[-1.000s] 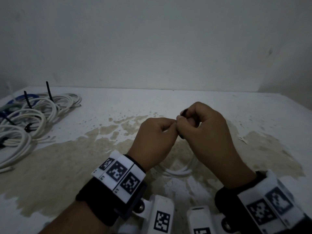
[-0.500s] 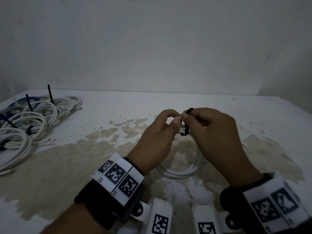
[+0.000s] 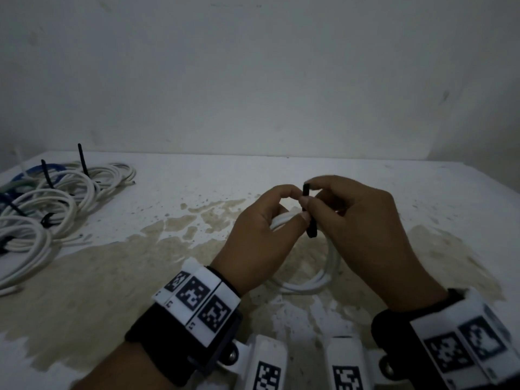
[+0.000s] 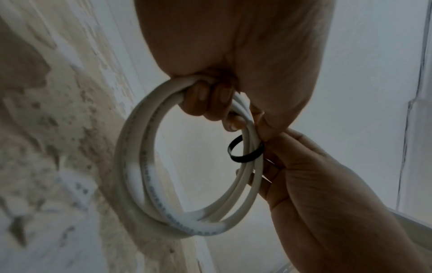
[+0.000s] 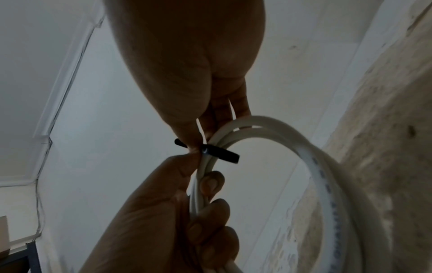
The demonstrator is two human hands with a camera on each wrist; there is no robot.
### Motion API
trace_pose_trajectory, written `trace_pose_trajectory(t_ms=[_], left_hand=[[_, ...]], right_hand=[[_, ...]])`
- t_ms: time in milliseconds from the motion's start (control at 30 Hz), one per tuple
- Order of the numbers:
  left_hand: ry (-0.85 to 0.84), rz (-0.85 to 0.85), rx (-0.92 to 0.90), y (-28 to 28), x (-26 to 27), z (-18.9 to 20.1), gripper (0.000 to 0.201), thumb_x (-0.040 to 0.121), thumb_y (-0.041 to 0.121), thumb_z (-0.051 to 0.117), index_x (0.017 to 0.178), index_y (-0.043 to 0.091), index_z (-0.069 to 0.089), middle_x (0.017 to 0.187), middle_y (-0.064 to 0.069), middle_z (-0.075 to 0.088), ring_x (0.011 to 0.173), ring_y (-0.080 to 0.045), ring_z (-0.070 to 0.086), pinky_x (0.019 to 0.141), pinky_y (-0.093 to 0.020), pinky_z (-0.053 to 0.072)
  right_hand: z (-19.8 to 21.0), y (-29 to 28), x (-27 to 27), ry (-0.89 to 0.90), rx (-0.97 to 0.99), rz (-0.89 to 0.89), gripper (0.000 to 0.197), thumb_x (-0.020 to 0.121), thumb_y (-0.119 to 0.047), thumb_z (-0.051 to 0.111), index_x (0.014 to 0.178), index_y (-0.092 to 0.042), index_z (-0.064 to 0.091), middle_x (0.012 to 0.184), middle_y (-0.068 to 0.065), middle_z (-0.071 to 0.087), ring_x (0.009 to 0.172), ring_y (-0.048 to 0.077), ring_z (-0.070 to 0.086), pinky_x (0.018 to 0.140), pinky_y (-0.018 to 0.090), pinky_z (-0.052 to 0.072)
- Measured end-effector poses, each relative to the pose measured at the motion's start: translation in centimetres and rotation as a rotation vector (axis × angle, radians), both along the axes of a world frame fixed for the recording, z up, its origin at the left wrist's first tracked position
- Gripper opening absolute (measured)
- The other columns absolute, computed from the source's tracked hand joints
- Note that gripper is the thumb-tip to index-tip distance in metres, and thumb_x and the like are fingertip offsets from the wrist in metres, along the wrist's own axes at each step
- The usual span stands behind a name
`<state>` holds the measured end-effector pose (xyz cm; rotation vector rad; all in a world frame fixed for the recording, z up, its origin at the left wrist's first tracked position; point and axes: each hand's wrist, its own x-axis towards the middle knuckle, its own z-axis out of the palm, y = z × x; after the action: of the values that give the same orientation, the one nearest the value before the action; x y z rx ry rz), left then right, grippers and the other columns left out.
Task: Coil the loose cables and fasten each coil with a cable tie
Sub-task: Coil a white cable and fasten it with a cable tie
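Holding a round coil of smooth white cable (image 4: 149,184) up over the surface (image 3: 281,175), the left hand (image 3: 259,243) has its fingers (image 4: 210,99) curled tight around the top of the ring. The right hand (image 3: 363,229) pinches a thin black cable tie (image 3: 309,212) that makes a small loose loop around the bunched white strands, right next to the left thumb. Far off on the left side of the white, brown-stained, patchy surface lies a heap of other white coils (image 3: 47,209) with stiff black ties sticking up.
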<state>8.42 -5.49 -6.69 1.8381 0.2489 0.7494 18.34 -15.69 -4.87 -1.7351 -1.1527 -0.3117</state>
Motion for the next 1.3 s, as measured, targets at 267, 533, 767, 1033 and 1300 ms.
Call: trace_pose_trajectory(t_ms=[267,533,767,1033,1300], left_hand=[[-0.08,-0.017,0.001,-0.2,-0.2,0.4,0.02,0.09,0.012,0.062,0.096,0.029,0.07,0.086,0.003,0.073,0.079,-0.01,0.068,0.072,-0.02,0.052],[-0.088,-0.046,-0.017,-0.4,0.2,0.7,0.025,0.088,0.009,0.063,0.085,0.034,0.066,0.067,0.025,0.063,0.064,0.01,0.056,0.065,-0.003,0.042],[-0.035,-0.056,-0.09,-0.3,0.0,0.4,0.022,0.092,0.011,0.058,0.094,0.031,0.067,0.066,0.02,0.066,0.046,0.011,0.051,0.048,-0.002,0.035],[0.105,-0.029,-0.239,0.3,0.2,-0.3,0.009,0.096,0.023,0.052,0.098,0.017,0.059,0.057,0.005,0.042,0.047,-0.012,0.034,0.046,-0.026,0.031],[0.131,0.014,-0.269,0.3,0.3,-0.7,0.014,0.096,0.024,0.052,0.085,0.015,0.056,0.057,0.003,0.046,0.041,-0.011,0.034,0.041,-0.022,0.031]], right_hand=[[-0.2,0.2,0.1,-0.094,0.052,0.047,0.015,0.085,-0.016,0.065,0.082,-0.03,0.059,0.078,-0.023,0.055,0.079,-0.006,0.057,0.07,0.004,0.039],[1.9,-1.1,-0.5,-0.145,0.254,0.037,0.006,0.088,-0.011,0.06,0.087,-0.016,0.062,0.084,-0.011,0.061,0.083,-0.005,0.056,0.078,0.009,0.042],[1.4,-0.8,0.2,0.139,0.002,0.094,0.002,0.089,-0.023,0.062,0.09,-0.025,0.063,0.088,-0.013,0.066,0.086,0.0,0.061,0.072,0.014,0.047],[-0.3,-0.1,1.3,-0.182,-0.067,-0.012,0.016,0.086,-0.013,0.053,0.084,-0.012,0.07,0.075,-0.009,0.06,0.072,0.004,0.052,0.071,0.003,0.036],[-1.0,0.4,1.1,-0.307,-0.071,0.041,0.012,0.086,-0.007,0.052,0.078,-0.008,0.062,0.074,-0.004,0.054,0.07,0.007,0.046,0.066,0.012,0.035]])
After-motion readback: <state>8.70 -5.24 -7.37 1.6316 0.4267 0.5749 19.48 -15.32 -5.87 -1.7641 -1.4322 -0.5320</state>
